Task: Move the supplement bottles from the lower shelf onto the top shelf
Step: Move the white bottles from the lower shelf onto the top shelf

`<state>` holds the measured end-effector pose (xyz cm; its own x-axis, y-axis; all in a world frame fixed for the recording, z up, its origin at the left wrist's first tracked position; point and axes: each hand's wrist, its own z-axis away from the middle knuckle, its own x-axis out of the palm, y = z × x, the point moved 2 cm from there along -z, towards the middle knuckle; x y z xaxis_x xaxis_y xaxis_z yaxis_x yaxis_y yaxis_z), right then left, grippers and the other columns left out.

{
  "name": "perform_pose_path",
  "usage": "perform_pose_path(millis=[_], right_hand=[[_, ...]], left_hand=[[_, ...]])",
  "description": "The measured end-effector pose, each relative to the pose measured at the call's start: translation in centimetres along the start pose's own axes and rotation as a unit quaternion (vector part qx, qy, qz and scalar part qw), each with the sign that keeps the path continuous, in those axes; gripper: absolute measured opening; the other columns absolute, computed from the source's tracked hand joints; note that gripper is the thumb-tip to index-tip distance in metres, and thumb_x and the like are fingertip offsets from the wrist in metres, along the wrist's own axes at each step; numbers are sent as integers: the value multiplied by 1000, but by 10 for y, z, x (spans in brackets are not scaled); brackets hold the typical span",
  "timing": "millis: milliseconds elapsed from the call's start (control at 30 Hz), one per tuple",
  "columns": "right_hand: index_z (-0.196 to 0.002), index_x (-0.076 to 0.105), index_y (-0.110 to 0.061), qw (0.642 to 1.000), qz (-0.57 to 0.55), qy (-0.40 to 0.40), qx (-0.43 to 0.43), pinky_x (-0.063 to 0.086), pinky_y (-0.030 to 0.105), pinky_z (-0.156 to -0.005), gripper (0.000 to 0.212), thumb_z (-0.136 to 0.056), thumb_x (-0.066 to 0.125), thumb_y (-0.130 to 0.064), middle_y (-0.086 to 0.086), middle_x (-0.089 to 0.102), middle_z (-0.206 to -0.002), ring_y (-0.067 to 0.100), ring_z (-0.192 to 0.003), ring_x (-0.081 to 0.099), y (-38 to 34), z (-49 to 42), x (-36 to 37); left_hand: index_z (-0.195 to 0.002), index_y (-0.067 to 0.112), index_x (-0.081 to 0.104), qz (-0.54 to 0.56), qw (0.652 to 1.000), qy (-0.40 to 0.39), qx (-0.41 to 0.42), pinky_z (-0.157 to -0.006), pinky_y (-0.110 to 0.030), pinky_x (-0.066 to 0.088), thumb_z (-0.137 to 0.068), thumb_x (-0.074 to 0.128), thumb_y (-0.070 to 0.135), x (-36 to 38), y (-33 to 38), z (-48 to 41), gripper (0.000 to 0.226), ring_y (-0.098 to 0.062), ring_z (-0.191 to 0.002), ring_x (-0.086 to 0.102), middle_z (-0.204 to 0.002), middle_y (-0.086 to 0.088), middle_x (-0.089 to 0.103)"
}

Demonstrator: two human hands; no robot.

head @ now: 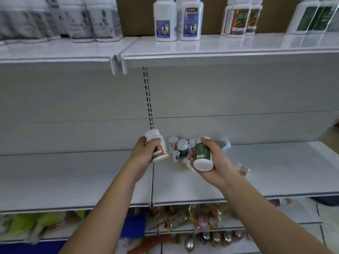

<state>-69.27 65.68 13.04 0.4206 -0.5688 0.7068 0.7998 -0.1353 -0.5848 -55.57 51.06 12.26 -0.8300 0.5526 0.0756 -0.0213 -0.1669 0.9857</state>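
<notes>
**One bottle in each hand above the lower shelf**

The left hand (pixel 146 153) has its fingers curled round an orange-labelled bottle (pixel 157 146). The bottle is held cap up and tilted, clear of the lower shelf (pixel 73 180). The right hand (pixel 215 162) has its fingers wrapped round a green-labelled bottle (pixel 201 156), held with its white base towards the camera. That makes two bottles in hand, one each, both over the back half of the lower shelf near the seam between its two boards.

Between and behind the hands, close to the back edge, a cluster of loose bottles (pixel 181 148) stands upright. Four show clearly, and one or two small caps behind them overlap too much to count. Three more lie on their sides:
- a dark bottle (pixel 225 144) just past the right hand, by the back edge
- a yellow-labelled bottle (pixel 243 169) to the right of the right wrist
- another one (pixel 186 163), partly hidden under the right hand

The top shelf (pixel 238 46) carries two blue-labelled bottles (pixel 165 21) standing side by side. To their right is a tight group of about three orange-labelled top-shelf bottles (pixel 240 19). Green-labelled top-shelf bottles (pixel 315 17) stand at the far right and a row of grey-labelled bottles (pixel 78 21) at the left, both too blurred to count. Bare shelf shows between these groups.

Below the lower shelf's front edge are packaged goods (pixel 201 220) and a row of spoons (pixel 216 237).
</notes>
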Motion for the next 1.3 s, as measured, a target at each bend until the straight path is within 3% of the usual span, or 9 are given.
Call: perform_pose_path(millis=[100, 233, 333, 467, 600, 900, 1067, 1200, 1300], right_hand=[[-109, 55, -2, 1000, 22, -15, -11, 55, 30, -61, 38, -84, 64, -30, 13, 63, -84, 20, -71, 60, -3, 36, 26], [-90, 61, -2, 993, 93, -57, -43, 47, 27, -57, 36, -91, 51, -37, 9, 62, -69, 18, -61, 54, -12, 92, 66], [-99, 59, -6, 982, 132, -87, -106, 49, 27, -53, 27, -90, 56, -32, 8, 59, -72, 18, -61, 55, -21, 127, 91], [-112, 56, -3, 953, 211, -138, -169, 52, 28, -59, 32, -92, 51, -28, 11, 62, -80, 18, -64, 60, -39, 162, 121], [-109, 56, -2, 937, 228, -150, -216, 51, 30, -57, 32, -93, 47, -28, 11, 64, -73, 20, -61, 60, -62, 179, 147], [-101, 57, -9, 900, 239, -132, -340, 51, 31, -58, 17, -92, 51, -22, 6, 59, -72, 18, -59, 59, -142, 179, 161], [-104, 58, -16, 822, 365, -93, -427, 54, 35, -78, 18, -95, 55, -32, 1, 67, -89, 14, -81, 65, -218, 165, 125], [-128, 47, -30, 767, 440, -59, -464, 57, 31, -72, 35, -94, 56, -31, -4, 65, -93, 9, -80, 68, -287, 155, 86], [-120, 53, -30, 736, 500, -61, -452, 57, 43, -85, 41, -81, 64, -36, 3, 63, -98, 19, -94, 67, -337, 144, 61]], left_hand=[[-98, 14, 55, 40, 999, -26, 13, -68, -36, 55, -96, 52, 19, -1, 43, 49, 6, -16, -69, 59, -79, -6, 56], [-101, 11, 58, 23, 997, -44, 55, -57, -30, 54, -98, 46, 28, -5, 92, 104, 22, -16, -65, 61, -82, -10, 62], [-104, 14, 60, -10, 993, -36, 113, -66, -34, 52, -97, 45, 37, -8, 123, 132, 29, -20, -73, 62, -89, -14, 64], [-97, 35, 60, -71, 970, -54, 228, -69, -26, 51, -89, 53, 47, -10, 167, 160, 16, -6, -74, 65, -78, 12, 67], [-83, 28, 51, -97, 950, -29, 297, -55, -9, 43, -98, 49, 35, -7, 213, 168, 16, 7, -56, 56, -58, 23, 59], [-97, 30, 60, -179, 916, -41, 356, -72, -22, 51, -96, 48, 45, 30, 273, 147, 18, -3, -77, 65, -85, 10, 65], [-106, 27, 60, -253, 900, -81, 345, -89, -38, 56, -87, 64, 50, 78, 282, 122, 30, -10, -92, 70, -98, 8, 72], [-106, 24, 59, -281, 901, -103, 315, -90, -45, 56, -82, 67, 50, 136, 288, 93, 37, -16, -98, 67, -101, 5, 70], [-107, 20, 59, -280, 902, -115, 309, -87, -42, 58, -82, 71, 45, 190, 292, 68, 38, -15, -98, 67, -104, 2, 70]])
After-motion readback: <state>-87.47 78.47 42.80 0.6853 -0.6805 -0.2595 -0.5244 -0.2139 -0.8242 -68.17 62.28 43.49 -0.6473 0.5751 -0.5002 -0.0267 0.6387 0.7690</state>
